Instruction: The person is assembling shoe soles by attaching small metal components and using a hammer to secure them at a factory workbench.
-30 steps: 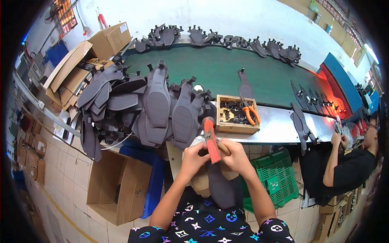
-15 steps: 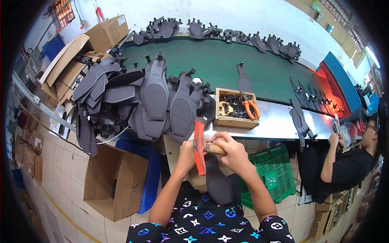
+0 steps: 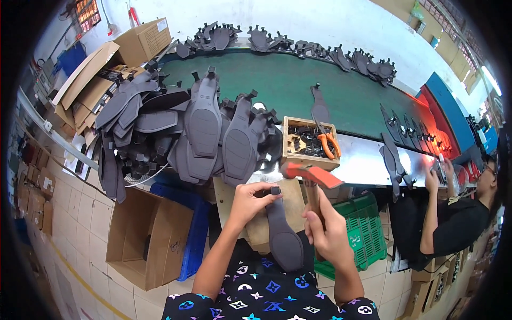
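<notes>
Gray sole-shaped piece (image 3: 286,248) nearest, wide end toward wearer, narrow end up at left hand (image 3: 250,205). Left thumb and forefinger pinched closed on narrow end, beside small dark block (image 3: 276,190), perhaps clip. Right hand (image 3: 330,234), just right of piece, wrapped tight around wooden handle of red-headed hammer (image 3: 314,176), head up. Beyond: wooden box (image 3: 311,161), orange-handled pliers (image 3: 329,146); farther, green belt (image 3: 266,80).
</notes>
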A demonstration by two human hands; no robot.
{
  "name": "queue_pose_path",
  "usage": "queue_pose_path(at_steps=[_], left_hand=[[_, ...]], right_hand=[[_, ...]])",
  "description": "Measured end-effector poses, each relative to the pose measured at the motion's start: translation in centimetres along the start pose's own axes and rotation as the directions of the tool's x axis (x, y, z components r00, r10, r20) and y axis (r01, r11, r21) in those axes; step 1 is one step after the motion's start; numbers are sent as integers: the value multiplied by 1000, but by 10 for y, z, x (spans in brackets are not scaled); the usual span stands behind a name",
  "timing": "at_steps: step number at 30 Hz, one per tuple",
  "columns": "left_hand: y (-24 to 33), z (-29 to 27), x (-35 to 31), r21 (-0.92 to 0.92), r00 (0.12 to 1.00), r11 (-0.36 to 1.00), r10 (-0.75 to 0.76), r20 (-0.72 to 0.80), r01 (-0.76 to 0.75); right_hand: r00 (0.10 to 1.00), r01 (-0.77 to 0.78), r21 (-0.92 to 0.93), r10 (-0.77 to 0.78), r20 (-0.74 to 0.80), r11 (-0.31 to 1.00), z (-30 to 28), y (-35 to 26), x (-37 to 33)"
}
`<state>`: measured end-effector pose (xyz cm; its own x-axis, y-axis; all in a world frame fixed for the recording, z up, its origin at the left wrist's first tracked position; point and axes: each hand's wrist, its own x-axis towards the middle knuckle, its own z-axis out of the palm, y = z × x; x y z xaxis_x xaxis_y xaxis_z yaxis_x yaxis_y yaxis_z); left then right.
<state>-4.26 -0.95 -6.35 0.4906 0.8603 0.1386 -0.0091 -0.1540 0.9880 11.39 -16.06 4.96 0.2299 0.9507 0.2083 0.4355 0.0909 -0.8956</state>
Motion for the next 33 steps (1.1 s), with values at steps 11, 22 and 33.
queue_pose_path(at_steps=[11, 22, 33], left_hand=[[2, -3, 2, 46, 1000, 999, 1, 11, -2], [14, -4, -7, 271, 992, 955, 105, 75, -121], [18, -13, -12, 446, 979, 889, 7, 205, -100]], right_hand=[[959, 282, -243, -266, 94, 928, 2, 3, -7], [913, 352, 160, -301, -276, 922, -11, -28, -18], [980, 192, -26, -190, 56, 981, -4, 17, -20]])
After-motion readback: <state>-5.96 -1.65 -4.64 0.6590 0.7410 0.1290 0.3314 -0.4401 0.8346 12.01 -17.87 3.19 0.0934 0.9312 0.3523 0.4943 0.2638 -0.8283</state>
